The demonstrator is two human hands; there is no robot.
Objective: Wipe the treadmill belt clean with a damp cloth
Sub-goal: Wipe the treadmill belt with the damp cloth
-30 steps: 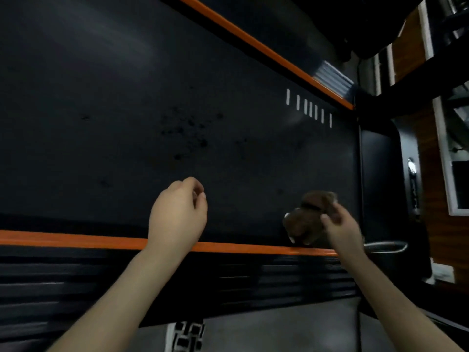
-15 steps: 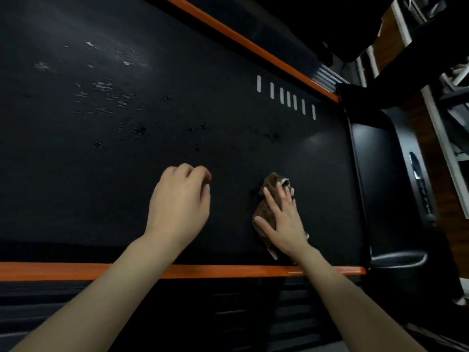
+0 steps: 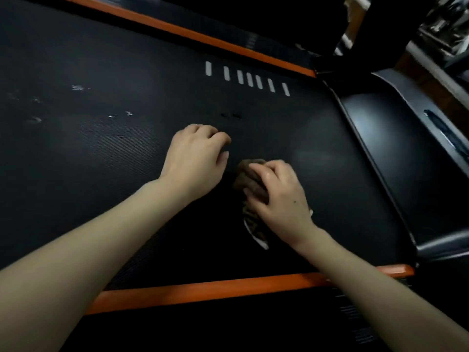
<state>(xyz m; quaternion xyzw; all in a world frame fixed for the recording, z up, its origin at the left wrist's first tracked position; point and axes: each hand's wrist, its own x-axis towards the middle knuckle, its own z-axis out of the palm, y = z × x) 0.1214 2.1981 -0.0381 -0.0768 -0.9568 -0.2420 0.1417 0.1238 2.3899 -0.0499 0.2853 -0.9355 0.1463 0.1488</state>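
Observation:
The black treadmill belt (image 3: 101, 153) fills most of the view, with pale specks at the left and dark spots near its middle. My right hand (image 3: 279, 196) grips a bunched brown cloth (image 3: 250, 179) with curled fingers and holds it down on the belt. The cloth's pale edge trails out below my wrist. My left hand (image 3: 195, 161) rests on the belt just left of the cloth, fingers curled under, holding nothing.
Orange side rails run along the near edge (image 3: 215, 288) and the far edge (image 3: 203, 39) of the belt. A row of white marks (image 3: 247, 78) sits near the far rail. The grey motor cover (image 3: 406, 153) bounds the belt at the right.
My right hand went from lying flat on the cloth to curling round it, after first bringing it down onto the belt. The view has moved closer in over the belt.

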